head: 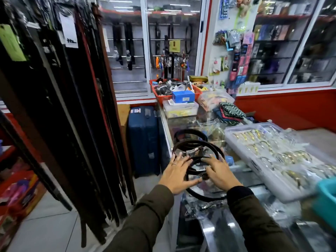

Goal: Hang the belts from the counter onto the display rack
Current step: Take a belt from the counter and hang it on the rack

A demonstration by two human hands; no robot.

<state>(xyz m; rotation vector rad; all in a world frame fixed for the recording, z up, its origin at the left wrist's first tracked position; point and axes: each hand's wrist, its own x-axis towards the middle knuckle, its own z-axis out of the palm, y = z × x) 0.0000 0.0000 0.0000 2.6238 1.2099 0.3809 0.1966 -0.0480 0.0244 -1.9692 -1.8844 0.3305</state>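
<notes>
Several dark coiled belts [192, 144] lie in loose loops on the glass counter [241, 175], near its left edge. My left hand [175, 174] rests on the left side of the coils with fingers spread. My right hand [221, 172] lies on the right side of the same coils, fingers spread and curling over a loop. Whether either hand actually grips a belt is unclear. The display rack [69, 110] stands to the left, full of long dark belts hanging down nearly to the floor.
A clear tray of bangles [272, 155] fills the counter's right side, with a teal bin [327, 200] at the right edge. Red baskets [163, 95] and boxes crowd the far end. A blue suitcase [143, 140] stands on the floor between rack and counter.
</notes>
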